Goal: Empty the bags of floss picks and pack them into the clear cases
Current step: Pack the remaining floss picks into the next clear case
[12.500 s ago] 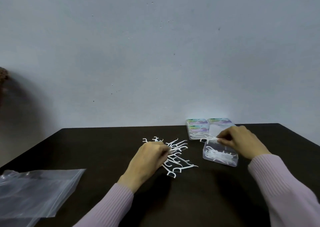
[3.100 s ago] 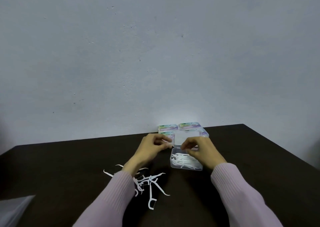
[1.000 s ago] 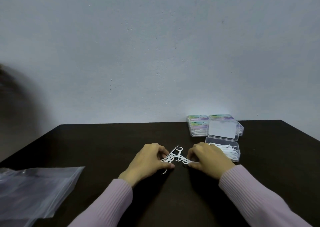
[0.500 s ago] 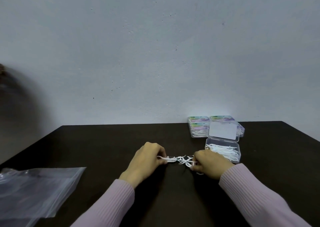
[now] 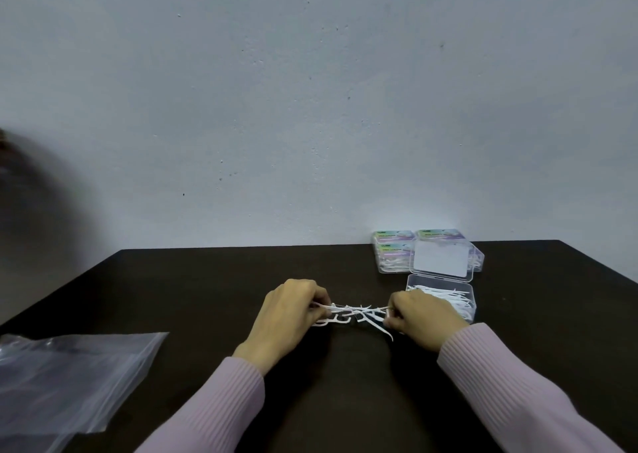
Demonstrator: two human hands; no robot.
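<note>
A small bunch of white floss picks (image 5: 355, 313) stretches sideways between my two hands, just above the dark table (image 5: 193, 290). My left hand (image 5: 288, 313) pinches the bunch's left end, fingers curled. My right hand (image 5: 419, 316) pinches its right end. Just right of my right hand sits an open clear case (image 5: 464, 295) with several picks lying in it, its lid (image 5: 440, 257) standing up behind.
Closed filled cases (image 5: 393, 250) with coloured labels are stacked at the table's back edge by the wall. An empty clear plastic bag (image 5: 65, 373) lies flat at the front left. The table's right edge slants down at the far right.
The loose picks on the table have been gathered into one bunch, which now lies stretched level between both hands. The hands have barely shifted in the last half second.
</note>
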